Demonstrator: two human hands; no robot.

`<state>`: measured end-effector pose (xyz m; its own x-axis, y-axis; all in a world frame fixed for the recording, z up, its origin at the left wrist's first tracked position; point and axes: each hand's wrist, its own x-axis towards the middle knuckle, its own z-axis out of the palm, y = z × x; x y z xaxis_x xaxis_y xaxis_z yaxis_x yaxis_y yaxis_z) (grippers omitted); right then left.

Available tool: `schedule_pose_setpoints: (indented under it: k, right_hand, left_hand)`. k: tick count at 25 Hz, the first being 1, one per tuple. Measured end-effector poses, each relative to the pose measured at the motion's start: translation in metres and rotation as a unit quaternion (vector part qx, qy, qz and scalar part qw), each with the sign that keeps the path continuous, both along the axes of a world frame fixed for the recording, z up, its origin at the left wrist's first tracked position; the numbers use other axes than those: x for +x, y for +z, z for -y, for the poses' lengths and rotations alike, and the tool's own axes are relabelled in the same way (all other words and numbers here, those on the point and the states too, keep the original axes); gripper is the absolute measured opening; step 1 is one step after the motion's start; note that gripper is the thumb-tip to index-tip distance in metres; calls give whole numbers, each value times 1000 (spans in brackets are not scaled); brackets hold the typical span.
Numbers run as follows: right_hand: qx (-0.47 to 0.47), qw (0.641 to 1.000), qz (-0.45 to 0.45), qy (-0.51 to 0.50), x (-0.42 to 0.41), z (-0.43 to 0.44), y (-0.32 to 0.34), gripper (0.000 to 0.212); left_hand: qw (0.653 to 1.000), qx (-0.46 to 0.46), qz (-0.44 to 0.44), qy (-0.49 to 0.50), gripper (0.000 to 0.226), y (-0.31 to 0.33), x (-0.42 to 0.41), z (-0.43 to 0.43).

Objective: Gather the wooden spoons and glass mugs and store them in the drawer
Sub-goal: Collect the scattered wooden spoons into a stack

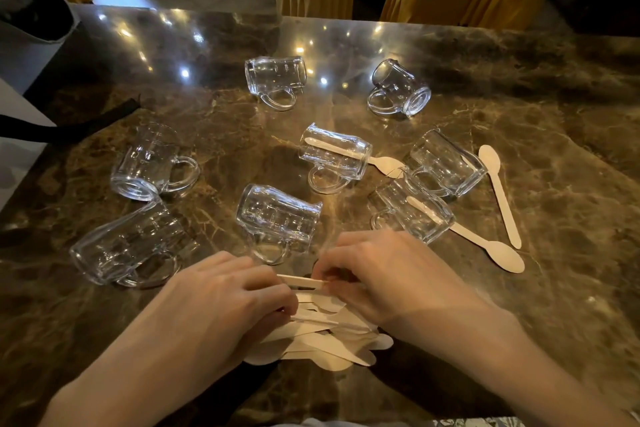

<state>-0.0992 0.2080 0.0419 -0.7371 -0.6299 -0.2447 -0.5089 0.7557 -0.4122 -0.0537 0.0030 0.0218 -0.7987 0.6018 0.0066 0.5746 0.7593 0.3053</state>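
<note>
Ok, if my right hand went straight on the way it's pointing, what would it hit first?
Probably your left hand: the right hand points leftward at it, with only a wooden spoon pinched between them. Depth is hard to judge.

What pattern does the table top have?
Brown marble table top, pale veins; clearest in the head view.

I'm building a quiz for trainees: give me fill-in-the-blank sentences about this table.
1. ___ glass mugs lie on the marble table.
2. Every mug lies on its ___.
3. The left hand and right hand hold one wooden ___ between them.
4. The loose spoon outside the mugs lies on the table's ___ side.
Missing: eight; side; spoon; right.
</note>
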Motion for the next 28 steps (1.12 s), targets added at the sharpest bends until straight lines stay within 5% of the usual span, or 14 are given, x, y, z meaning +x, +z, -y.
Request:
schedule_pose_setpoints:
  k: [8,21,28]
  right_hand:
    - [36,998,38,17,5,7,-9,24]
    - [23,1000,-1,8,11,2,-18,28]
    - [-35,997,-20,-65,7,-31,-3,28]
  left_hand:
    - [1000,-27,-8,1,27,-6,4,-6]
    - [992,-56,104,-39,11,-9,-5,1]
    - [980,-36,156,-117,49,9,-39,0]
